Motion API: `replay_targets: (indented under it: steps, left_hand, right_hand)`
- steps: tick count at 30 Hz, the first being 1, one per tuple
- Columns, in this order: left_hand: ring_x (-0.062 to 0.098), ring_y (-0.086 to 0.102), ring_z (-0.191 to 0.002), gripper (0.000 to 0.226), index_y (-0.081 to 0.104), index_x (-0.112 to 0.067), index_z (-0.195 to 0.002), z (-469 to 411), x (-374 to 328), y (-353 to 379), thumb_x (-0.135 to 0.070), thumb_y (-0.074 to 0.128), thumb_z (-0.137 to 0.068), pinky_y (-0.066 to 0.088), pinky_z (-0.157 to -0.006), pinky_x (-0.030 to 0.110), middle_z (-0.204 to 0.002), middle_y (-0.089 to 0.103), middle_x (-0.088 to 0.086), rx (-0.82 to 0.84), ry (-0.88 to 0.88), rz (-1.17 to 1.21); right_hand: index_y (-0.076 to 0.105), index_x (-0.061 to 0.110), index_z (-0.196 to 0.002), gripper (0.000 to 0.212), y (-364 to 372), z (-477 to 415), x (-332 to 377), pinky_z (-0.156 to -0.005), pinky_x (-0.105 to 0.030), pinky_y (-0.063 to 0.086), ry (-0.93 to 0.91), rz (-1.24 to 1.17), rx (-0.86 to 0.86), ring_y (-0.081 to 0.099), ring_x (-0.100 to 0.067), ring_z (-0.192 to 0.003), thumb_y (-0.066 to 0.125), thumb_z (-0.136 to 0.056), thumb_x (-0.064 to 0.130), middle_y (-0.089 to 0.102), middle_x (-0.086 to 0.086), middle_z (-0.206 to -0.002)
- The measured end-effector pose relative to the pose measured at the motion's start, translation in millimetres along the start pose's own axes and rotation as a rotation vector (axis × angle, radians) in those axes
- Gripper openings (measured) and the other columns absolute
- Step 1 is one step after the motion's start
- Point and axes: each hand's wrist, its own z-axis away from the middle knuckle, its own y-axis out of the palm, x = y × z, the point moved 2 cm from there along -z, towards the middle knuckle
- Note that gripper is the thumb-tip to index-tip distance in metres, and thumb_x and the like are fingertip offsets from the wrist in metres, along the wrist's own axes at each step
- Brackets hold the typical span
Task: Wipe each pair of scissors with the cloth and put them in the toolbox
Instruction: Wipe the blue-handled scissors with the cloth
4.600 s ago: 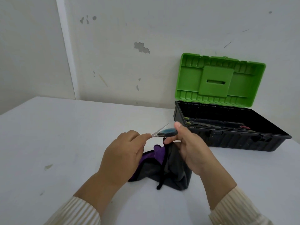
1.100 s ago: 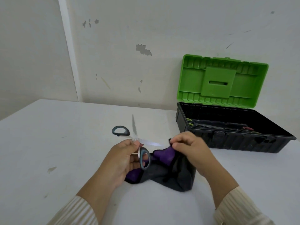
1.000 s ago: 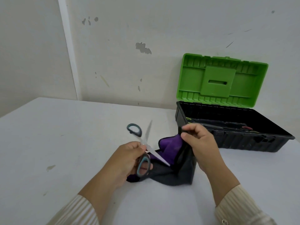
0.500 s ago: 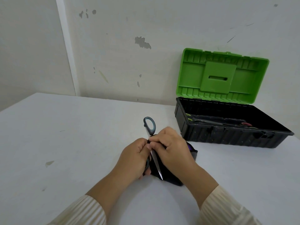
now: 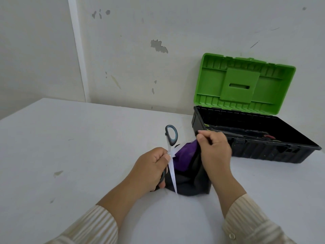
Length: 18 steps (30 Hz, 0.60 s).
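One pair of scissors [image 5: 171, 167] is out over the white table [image 5: 70, 155], left of the toolbox [image 5: 263, 152] and nearer the person than it. Its two smooth metal blades are spread apart. One grey oval plastic loop points up; the other is tucked in the left hand [image 5: 151, 168], whose fingers curl round the scissors near the pivot. One soft cloth [image 5: 189, 182], black with a purple face, lies crumpled just left of the toolbox's front side, and the lower blade crosses its left edge. The right hand [image 5: 215, 150] pinches the cloth's top edge and holds it raised, right in front of the toolbox's near left corner. The toolbox is one ribbed black plastic tub with one bright green lid [image 5: 246, 81] standing open against the wall [image 5: 175, 67]. Inside it lie long dark tools, probably more scissors, too dim to count.
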Motion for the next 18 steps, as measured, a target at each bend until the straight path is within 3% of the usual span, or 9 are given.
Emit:
replay_targets:
  steps: [3,7,11,15,18]
  left_hand:
    - [0.008,0.041,-0.027,0.027,0.051,-0.008,-0.078,-1,-1,-2,-0.022,0.041,-0.099,0.028,-0.034,0.016,-0.047,0.051,0.003,-0.023,-0.002,0.0]
    - [0.009,0.039,-0.026,0.028,0.051,-0.005,-0.078,1,-1,-3,-0.022,0.042,-0.099,0.027,-0.033,0.014,-0.049,0.053,0.012,-0.046,-0.004,0.014]
    - [0.008,0.041,-0.024,0.029,0.05,-0.013,-0.074,0,0,-4,-0.024,0.041,-0.099,0.027,-0.033,0.014,-0.051,0.053,0.009,-0.043,-0.022,0.031]
    - [0.008,0.039,-0.023,0.027,0.051,-0.011,-0.077,-1,1,-4,-0.023,0.041,-0.099,0.026,-0.034,0.015,-0.051,0.053,0.011,-0.041,-0.047,0.05]
    - [0.008,0.04,-0.023,0.027,0.051,-0.01,-0.077,0,1,-3,-0.022,0.042,-0.099,0.026,-0.033,0.015,-0.052,0.052,0.009,-0.04,-0.054,0.089]
  right_hand:
    - [0.066,0.029,-0.085,0.014,-4,11,9,-0.085,-0.016,0.044,0.006,-0.184,0.001,0.059,-0.01,-0.09,0.063,-0.084,0.015,0.064,0.003,-0.092]
    - [0.07,0.016,-0.082,0.01,22,40,28,-0.075,-0.006,0.039,-0.334,-0.022,0.288,0.055,-0.003,-0.082,0.066,-0.079,0.008,0.061,0.002,-0.08]
    - [0.071,0.014,-0.082,0.009,26,28,22,-0.073,0.0,0.035,-0.246,-0.02,0.258,0.053,0.003,-0.082,0.066,-0.079,0.007,0.057,0.009,-0.079]
    - [0.071,0.013,-0.083,0.011,30,37,25,-0.073,-0.001,0.037,-0.276,-0.032,0.353,0.054,0.0,-0.084,0.066,-0.079,0.004,0.059,0.0,-0.081]
    - [0.071,0.014,-0.083,0.009,28,27,20,-0.072,0.001,0.034,-0.209,-0.026,0.262,0.053,0.007,-0.081,0.066,-0.08,0.006,0.056,0.007,-0.08]
